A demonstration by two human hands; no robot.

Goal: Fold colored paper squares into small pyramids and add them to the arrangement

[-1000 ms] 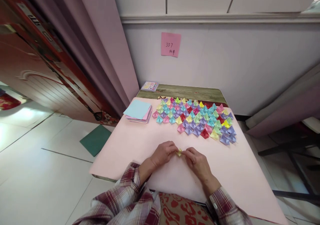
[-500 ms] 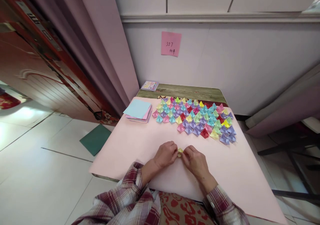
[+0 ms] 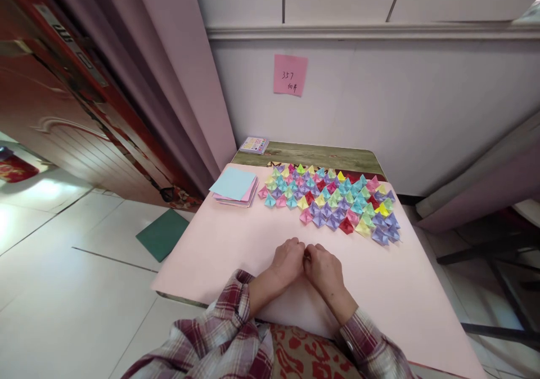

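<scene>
My left hand [image 3: 288,262] and my right hand [image 3: 324,273] meet at the fingertips over the table's near middle. Both are closed in a pinch around a small yellow folded paper piece, now almost wholly hidden by the fingers. Beyond them, many small origami paper pieces [image 3: 335,199] in purple, blue, green, pink, yellow and red stand in close rows. To the far left of these lies a stack of square paper sheets [image 3: 233,184], light blue on top, pink and white below.
The table carries a pale pink cover [image 3: 236,238], with a wood-patterned strip [image 3: 320,153] at its back. A small printed packet [image 3: 254,145] sits in the back left corner. A pink note [image 3: 290,75] hangs on the wall. A green sheet [image 3: 163,234] lies left, below the table; a dark stool [image 3: 502,278] stands right.
My hands have drawn together until the fingertips meet. The yellow paper that showed between them is now covered by the fingers. The view has shifted slightly.
</scene>
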